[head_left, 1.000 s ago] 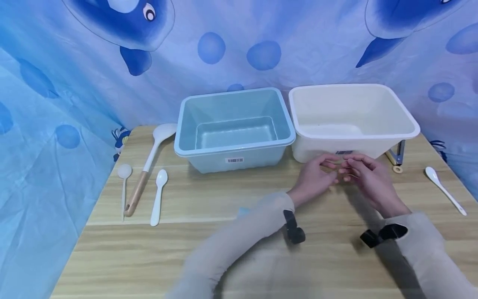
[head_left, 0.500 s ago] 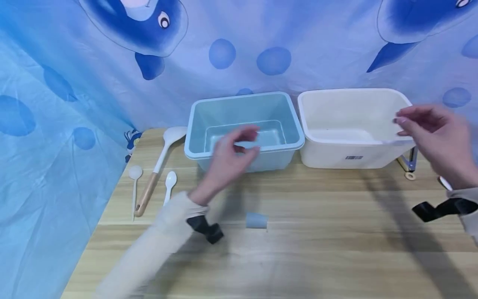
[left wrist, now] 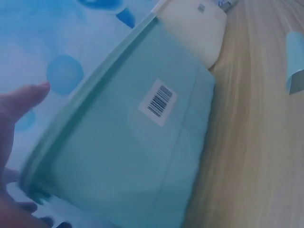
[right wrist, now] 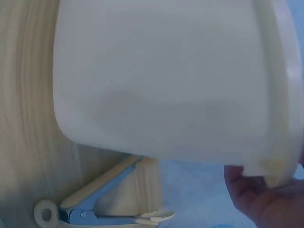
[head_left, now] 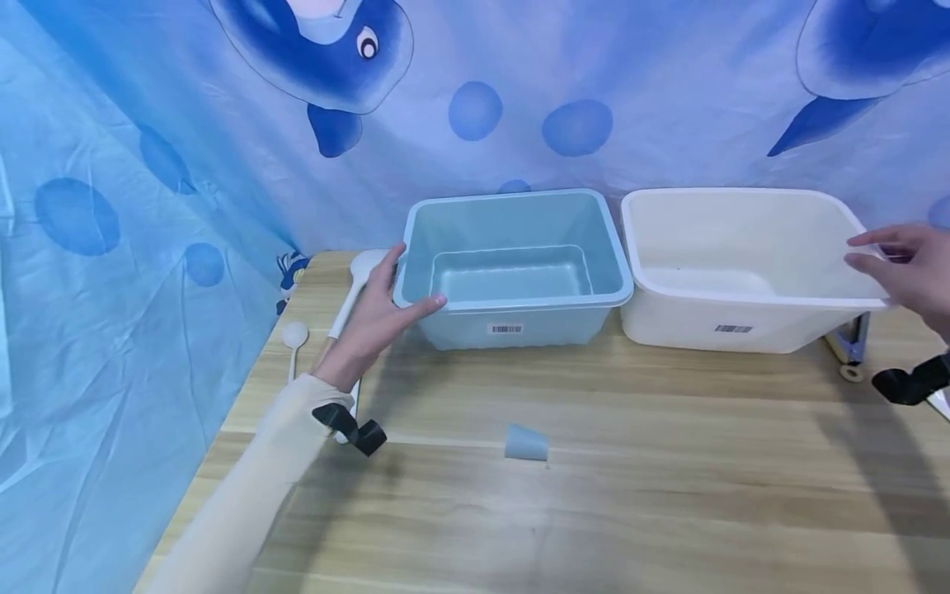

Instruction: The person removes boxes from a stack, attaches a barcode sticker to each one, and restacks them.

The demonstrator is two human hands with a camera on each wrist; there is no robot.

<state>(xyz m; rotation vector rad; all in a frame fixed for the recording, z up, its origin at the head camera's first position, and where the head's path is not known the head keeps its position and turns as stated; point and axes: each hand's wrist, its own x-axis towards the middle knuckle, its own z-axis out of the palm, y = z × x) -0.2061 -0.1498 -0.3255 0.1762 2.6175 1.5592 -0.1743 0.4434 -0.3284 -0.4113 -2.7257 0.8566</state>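
Observation:
My left hand [head_left: 373,326] is at the left end of the light-blue bin [head_left: 507,317], fingers spread, with the thumb by its front left rim. In the left wrist view the thumb stands apart from the bin's rim. My right hand [head_left: 916,268] is at the right end of the white bin [head_left: 735,324], its fingers loosely bent at the rim. Seen from the right wrist, its fingers [right wrist: 240,192] lie by the rim corner; whether they touch it is unclear. Both bins stand side by side with nothing seen inside.
Left of the bins lie a white spoon with a wooden handle [head_left: 364,271] and a small round-headed spoon [head_left: 294,335]. Another white spoon is mostly behind the left wrist. A light-blue piece [head_left: 527,443] lies mid-table. A hinged metal-and-wood item with a ring [head_left: 851,372] sits beside the white bin.
My hands were together in front of the white bin and have parted. The left hand went to the blue bin's left end, the right to the white bin's right end. The head view turned left.

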